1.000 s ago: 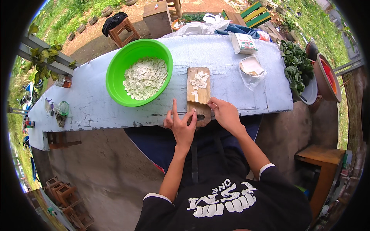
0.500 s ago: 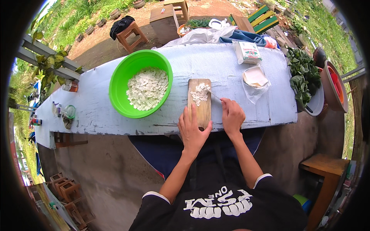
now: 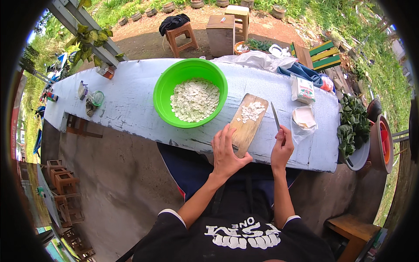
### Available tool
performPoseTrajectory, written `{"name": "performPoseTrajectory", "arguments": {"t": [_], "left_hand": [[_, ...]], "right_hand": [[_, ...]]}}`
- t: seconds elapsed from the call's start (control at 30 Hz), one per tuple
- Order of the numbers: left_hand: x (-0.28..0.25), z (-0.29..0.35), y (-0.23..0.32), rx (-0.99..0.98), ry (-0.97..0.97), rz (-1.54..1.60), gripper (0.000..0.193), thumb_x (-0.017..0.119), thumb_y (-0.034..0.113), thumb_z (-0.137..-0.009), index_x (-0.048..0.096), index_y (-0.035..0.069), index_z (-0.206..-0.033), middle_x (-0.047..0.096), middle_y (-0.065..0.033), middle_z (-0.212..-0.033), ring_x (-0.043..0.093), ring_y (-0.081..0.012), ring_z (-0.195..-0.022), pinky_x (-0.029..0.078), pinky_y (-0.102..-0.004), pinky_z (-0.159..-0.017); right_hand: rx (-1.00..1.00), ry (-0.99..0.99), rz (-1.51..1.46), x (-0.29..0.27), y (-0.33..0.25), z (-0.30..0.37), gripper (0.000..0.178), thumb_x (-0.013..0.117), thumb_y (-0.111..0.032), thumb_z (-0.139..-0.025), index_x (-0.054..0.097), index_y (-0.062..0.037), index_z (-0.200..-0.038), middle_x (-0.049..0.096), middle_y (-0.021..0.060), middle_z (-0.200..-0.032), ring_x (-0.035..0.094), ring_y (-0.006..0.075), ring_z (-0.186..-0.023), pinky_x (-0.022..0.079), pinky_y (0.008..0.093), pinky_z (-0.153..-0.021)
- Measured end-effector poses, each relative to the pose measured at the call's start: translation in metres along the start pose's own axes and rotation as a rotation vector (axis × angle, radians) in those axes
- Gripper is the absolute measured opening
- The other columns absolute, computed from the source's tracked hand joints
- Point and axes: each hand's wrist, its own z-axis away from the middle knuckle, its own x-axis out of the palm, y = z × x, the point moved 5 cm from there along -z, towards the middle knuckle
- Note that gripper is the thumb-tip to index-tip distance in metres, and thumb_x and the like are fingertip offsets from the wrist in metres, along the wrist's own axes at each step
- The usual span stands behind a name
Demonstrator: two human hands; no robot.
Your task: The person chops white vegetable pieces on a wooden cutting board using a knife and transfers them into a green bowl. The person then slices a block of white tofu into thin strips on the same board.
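A wooden cutting board [image 3: 244, 133] lies aslant on the table, its far end leaning right. Small flat white cut pieces [image 3: 252, 112] are spread over its far half. My left hand [image 3: 226, 153] grips the near end, fingers along the left edge and thumb at the near right corner. Just right of the board, my right hand [image 3: 282, 152] is closed round the handle of a knife [image 3: 275, 116], whose blade points away from me, apart from the pieces. Left of the board stands a green plastic basin [image 3: 162, 98] holding many similar white pieces [image 3: 194, 100].
A pale blue worn table [image 3: 131, 102] carries everything. To the right lie a white wrapped package [image 3: 302, 90] and an opened plastic bag with pale square sheets [image 3: 304, 118]. Leafy greens [image 3: 352, 124] fill a basin at the right end. A glass jar [image 3: 105, 71] stands far left.
The knife has come off the white pieces and moved to the right of the board. The board has turned, its far end swinging right, with my left hand on it. The view has shifted.
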Motion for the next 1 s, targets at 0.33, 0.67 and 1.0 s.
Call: {"name": "performPoseTrajectory", "arguments": {"t": [0.33, 0.67, 1.0], "left_hand": [[-0.091, -0.032, -0.047, -0.291, 0.252, 0.620, 0.049, 0.073, 0.017, -0.082, 0.059, 0.002, -0.127, 0.060, -0.0166, -0.127, 0.060, -0.0305, -0.114, 0.049, -0.0390, -0.098], [-0.084, -0.026, -0.018, -0.168, 0.224, 0.486, 0.040, 0.075, 0.013, -0.078, 0.065, 0.004, -0.116, 0.062, -0.0119, -0.121, 0.061, -0.0255, -0.110, 0.049, -0.0351, -0.097], [0.044, 0.000, -0.009, 0.137, 0.044, -0.045, 0.042, 0.084, 0.021, -0.065, 0.069, 0.015, -0.103, 0.058, -0.0101, -0.130, 0.049, -0.0403, -0.134, 0.038, -0.0546, -0.109]], "right_hand": [[-0.085, -0.052, -0.157, 0.030, -0.060, -0.008, 0.026, 0.056, -0.025, -0.113, 0.069, -0.0040, -0.120, 0.054, -0.0032, -0.079, 0.041, 0.0055, -0.069, 0.032, 0.0250, -0.060], [0.029, -0.103, -0.083, 0.036, -0.054, 0.003, 0.024, 0.056, -0.021, -0.112, 0.069, -0.0034, -0.122, 0.056, 0.0015, -0.081, 0.048, 0.0103, -0.072, 0.041, 0.0281, -0.065], [0.047, -0.020, 0.024, -0.022, 0.021, 0.000, 0.029, 0.060, -0.014, -0.106, 0.062, -0.0063, -0.134, 0.065, 0.0133, -0.108, 0.064, 0.0255, -0.087, 0.053, 0.0378, -0.078]]}}
